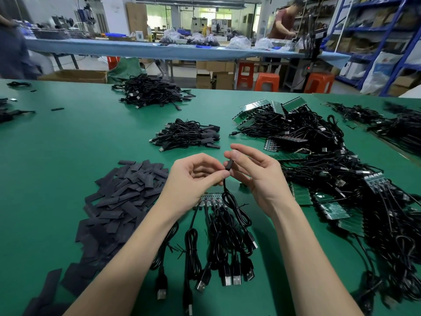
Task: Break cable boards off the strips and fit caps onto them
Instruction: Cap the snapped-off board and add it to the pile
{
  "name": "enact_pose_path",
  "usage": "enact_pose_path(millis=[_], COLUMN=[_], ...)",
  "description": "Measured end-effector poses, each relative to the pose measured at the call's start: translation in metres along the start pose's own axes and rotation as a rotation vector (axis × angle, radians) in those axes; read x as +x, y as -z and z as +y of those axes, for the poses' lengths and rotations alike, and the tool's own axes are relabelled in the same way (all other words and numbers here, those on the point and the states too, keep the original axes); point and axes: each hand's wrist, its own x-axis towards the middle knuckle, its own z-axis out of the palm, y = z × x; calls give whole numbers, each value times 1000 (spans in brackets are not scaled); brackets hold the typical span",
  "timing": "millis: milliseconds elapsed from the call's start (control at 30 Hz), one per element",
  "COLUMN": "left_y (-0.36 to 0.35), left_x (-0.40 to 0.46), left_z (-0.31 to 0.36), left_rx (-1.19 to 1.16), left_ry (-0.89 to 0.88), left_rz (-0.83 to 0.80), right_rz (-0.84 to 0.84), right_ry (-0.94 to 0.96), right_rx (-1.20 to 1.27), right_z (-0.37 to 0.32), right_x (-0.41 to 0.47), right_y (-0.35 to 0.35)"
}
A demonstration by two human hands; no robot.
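Observation:
Above the green table, my right hand pinches a small black cap between thumb and fingers. My left hand pinches the black cable just below that cap; the board at the cable's end is hidden inside the cap and behind my fingers. The cable hangs down in loops to the table. Under my hands lies a strip of green boards with several black USB cables fanned toward me.
A heap of flat black caps lies at the left. A pile of capped cables sits ahead, a larger one farther back. Tangled strips with cables fill the right side. A person works at a far bench.

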Motion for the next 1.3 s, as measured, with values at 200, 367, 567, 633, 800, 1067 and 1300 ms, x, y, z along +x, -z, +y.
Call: enact_pose_path(millis=[200,367,567,633,800,1067,1300], left_y=[1,2,0,0,1,-13,-24], left_x=[0,1,1,2,1,0,-1], left_z=[-1,1,-1,-2,-1,-9,-9], left_rx=[-2,1,-23,-19,-5,137,44], left_ry=[16,1,13,21,32,272,370], left_rz=[21,10,24,28,26,-205,-155], right_rz=[7,6,9,9,13,165,279], right_ry=[-27,-25,-32,-32,-42,39,69], right_rx=[-4,39,90,91,70,162,204], right_z=[7,7,8,8,8,1,1], right_x=[2,3,4,5,5,8,10], right_y=[-5,-3,-1,-1,-2,-5,-2])
